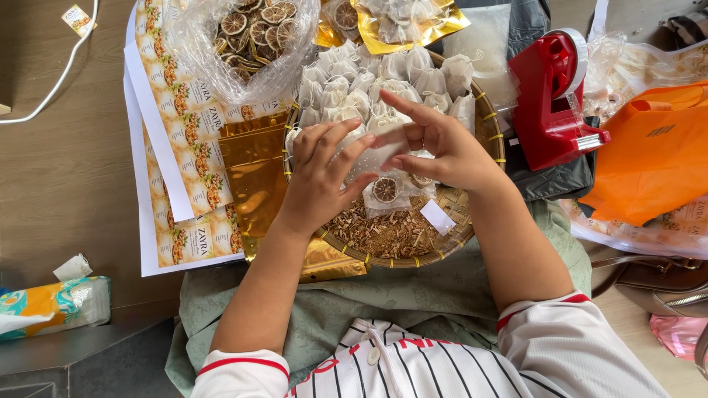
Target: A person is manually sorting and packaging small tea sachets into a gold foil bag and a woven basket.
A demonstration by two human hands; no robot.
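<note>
Hands closed on a small white pouch over a woven tray

Both hands meet above the round woven tray (483, 110) that rests on the person's lap. Left hand (321, 173) curls its fingers (352, 151) round the left side of a small white mesh pouch (376, 151), gripping it. Right hand (442, 147) pinches the same pouch from the right, index finger stretched across its top edge. Just below the pouch, a second filled pouch with a dried citrus slice (385, 189) lies on the tray, beside loose wood-like chips (391, 232) and a small white label (438, 217). At the far half of the tray a crowd of tied white pouches (383, 88) stands packed together. Left of the tray lie gold foil bags (254, 173) and printed label sheets (184, 125). A clear plastic bag of dried citrus slices (251, 37) sits beyond them. Right of the tray stands a red tape dispenser (553, 96), with an orange bag (653, 155) next to it. A soft tissue pack (51, 306) lies at the lower left
</note>
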